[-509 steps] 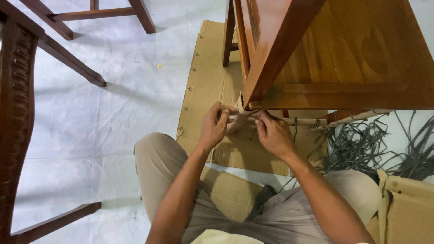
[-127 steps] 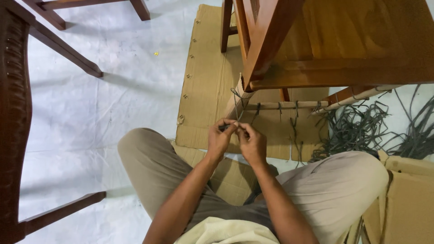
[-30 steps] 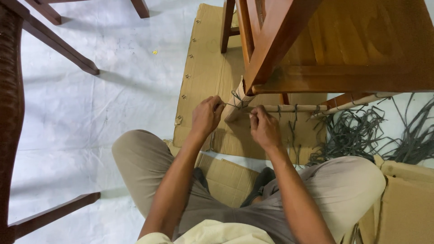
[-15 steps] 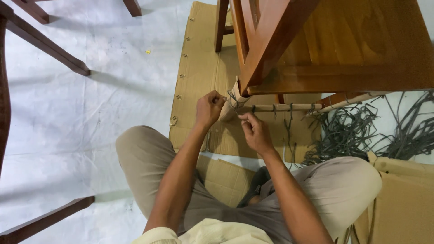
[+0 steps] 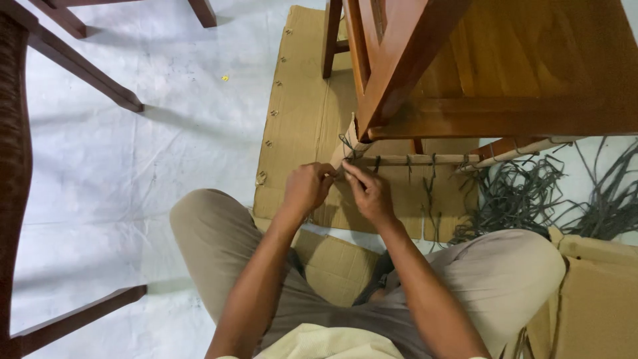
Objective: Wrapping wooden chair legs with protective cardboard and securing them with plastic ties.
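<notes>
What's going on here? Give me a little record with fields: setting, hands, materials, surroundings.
Setting: a person sits on the floor, legs apart, facing a wooden chair.
Left hand: fingers pinched on a dark strand at the rail.
Right hand: fingers meet the left at the same strand.
Materials: loose dark strips piled at right.
Surroundings: flat cardboard underneath; a dark chair frame at left.

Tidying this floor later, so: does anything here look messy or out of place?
A loose tangle of dark strips sprawls over the white floor sheet, right of both hands. The flattened cardboard lies slightly askew.
</notes>
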